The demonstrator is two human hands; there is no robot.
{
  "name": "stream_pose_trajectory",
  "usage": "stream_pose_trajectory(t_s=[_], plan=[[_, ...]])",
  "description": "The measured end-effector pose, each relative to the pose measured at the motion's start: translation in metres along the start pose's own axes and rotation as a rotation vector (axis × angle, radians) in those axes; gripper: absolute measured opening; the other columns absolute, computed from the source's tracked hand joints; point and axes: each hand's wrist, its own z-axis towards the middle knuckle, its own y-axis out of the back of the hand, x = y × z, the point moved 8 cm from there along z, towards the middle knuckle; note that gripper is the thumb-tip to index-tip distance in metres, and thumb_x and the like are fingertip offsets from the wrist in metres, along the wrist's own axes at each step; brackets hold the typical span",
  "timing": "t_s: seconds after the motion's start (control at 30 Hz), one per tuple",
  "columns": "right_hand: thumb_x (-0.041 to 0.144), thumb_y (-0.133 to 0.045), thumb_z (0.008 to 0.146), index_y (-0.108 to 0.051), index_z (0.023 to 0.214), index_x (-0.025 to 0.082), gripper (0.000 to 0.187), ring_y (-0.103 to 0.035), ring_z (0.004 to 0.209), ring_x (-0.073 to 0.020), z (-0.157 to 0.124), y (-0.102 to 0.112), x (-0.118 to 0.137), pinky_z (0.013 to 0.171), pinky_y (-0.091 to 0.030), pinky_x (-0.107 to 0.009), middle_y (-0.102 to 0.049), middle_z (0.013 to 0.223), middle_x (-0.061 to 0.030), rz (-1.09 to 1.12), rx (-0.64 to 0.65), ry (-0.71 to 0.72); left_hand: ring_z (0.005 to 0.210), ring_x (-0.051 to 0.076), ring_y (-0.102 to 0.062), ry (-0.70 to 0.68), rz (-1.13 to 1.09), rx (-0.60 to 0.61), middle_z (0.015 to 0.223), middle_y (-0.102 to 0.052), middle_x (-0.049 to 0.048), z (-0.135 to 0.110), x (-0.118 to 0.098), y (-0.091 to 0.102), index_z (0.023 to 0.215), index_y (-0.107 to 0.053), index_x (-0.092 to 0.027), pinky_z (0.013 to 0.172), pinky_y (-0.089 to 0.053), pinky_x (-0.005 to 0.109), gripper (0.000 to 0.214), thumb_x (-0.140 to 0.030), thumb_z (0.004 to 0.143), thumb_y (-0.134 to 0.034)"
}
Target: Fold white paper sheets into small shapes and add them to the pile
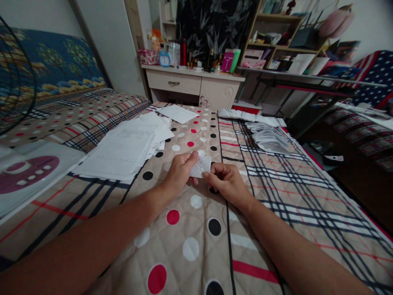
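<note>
Both my hands meet over the quilted bed cover (196, 241), holding a small folded piece of white paper (202, 166). My left hand (180, 170) pinches its left side with thumb on top. My right hand (225, 181) grips its lower right edge between thumb and fingers. A stack of printed white sheets (123, 149) lies to the left of my hands. A row of folded white papers (265, 133) lies to the right, further back.
A fan's base (27, 172) and its wire guard (15, 78) stand at the left. Beyond the bed are a cream dresser (190, 84) crowded with bottles and a clock, shelves (276, 37), and a long desk (307, 78) at the right.
</note>
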Motion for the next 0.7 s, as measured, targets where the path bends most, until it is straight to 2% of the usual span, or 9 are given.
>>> stream_pose_trajectory(t_s=[0.07, 0.13, 0.23, 0.3, 0.47, 0.57, 0.7], plan=[[0.044, -0.067, 0.078, -0.051, 0.056, 0.019, 0.037, -0.040, 0.043, -0.0080, -0.001, 0.000, 0.000, 0.042, -0.029, -0.022, -0.050, 0.049, 0.0032, 0.023, -0.006, -0.023, 0.034, 0.008, -0.046, -0.008, -0.005, -0.009, 0.053, -0.058, -0.0010, 0.000, -0.001, 0.000, 0.071, -0.060, -0.015, 0.032, -0.033, 0.020, 0.050, -0.062, 0.086, -0.049], [0.045, -0.067, 0.078, -0.053, 0.055, 0.018, 0.037, -0.042, 0.042, -0.0084, -0.001, 0.005, 0.001, 0.042, -0.031, -0.022, -0.051, 0.049, 0.0027, 0.047, -0.056, -0.036, 0.036, 0.007, -0.046, -0.022, -0.052, 0.006, 0.055, -0.059, -0.0011, 0.001, -0.003, -0.002, 0.071, -0.061, -0.015, 0.034, -0.034, 0.019, 0.049, -0.062, 0.082, -0.056], [0.043, -0.067, 0.078, -0.054, 0.055, 0.018, 0.037, -0.043, 0.043, -0.0085, -0.002, 0.015, 0.003, 0.042, -0.032, -0.022, -0.052, 0.050, 0.0022, 0.089, -0.171, -0.013, 0.044, 0.006, -0.050, -0.028, -0.140, 0.083, 0.058, -0.060, -0.0019, 0.001, -0.006, -0.011, 0.074, -0.062, -0.014, 0.041, -0.038, 0.018, 0.040, -0.050, 0.067, -0.077], [0.042, -0.068, 0.078, -0.054, 0.056, 0.018, 0.036, -0.044, 0.044, -0.0085, -0.002, 0.018, 0.003, 0.043, -0.032, -0.022, -0.053, 0.051, 0.0024, 0.107, -0.209, -0.002, 0.046, 0.007, -0.052, -0.013, -0.152, 0.108, 0.056, -0.060, -0.0022, 0.002, -0.006, -0.014, 0.074, -0.063, -0.013, 0.044, -0.039, 0.017, 0.035, -0.041, 0.064, -0.081], [0.043, -0.067, 0.079, -0.051, 0.056, 0.018, 0.038, -0.041, 0.041, -0.0078, 0.003, 0.011, -0.006, 0.040, -0.028, -0.022, -0.051, 0.049, 0.0032, 0.091, -0.145, -0.055, 0.032, 0.006, -0.044, 0.065, 0.062, 0.072, 0.043, -0.055, -0.0031, 0.005, 0.001, -0.006, 0.067, -0.059, -0.014, 0.035, -0.033, 0.017, 0.030, -0.040, 0.081, -0.065], [0.044, -0.071, 0.075, -0.053, 0.060, 0.018, 0.035, -0.040, 0.041, -0.0077, 0.007, 0.015, -0.010, 0.041, -0.028, -0.022, -0.050, 0.048, 0.0046, 0.120, -0.192, -0.061, 0.028, 0.006, -0.040, 0.021, 0.199, 0.074, 0.039, -0.051, -0.0049, 0.008, -0.002, -0.003, 0.063, -0.057, -0.015, 0.032, -0.029, 0.017, 0.032, -0.039, 0.084, -0.061], [0.043, -0.072, 0.073, -0.058, 0.063, 0.018, 0.031, -0.041, 0.043, -0.0079, 0.012, 0.023, -0.012, 0.042, -0.028, -0.022, -0.051, 0.049, 0.0043, 0.146, -0.214, -0.043, 0.028, 0.005, -0.042, -0.041, 0.297, 0.069, 0.045, -0.054, -0.0054, 0.015, -0.002, -0.003, 0.068, -0.059, -0.014, 0.032, -0.028, 0.016, 0.025, -0.031, 0.086, -0.058]])
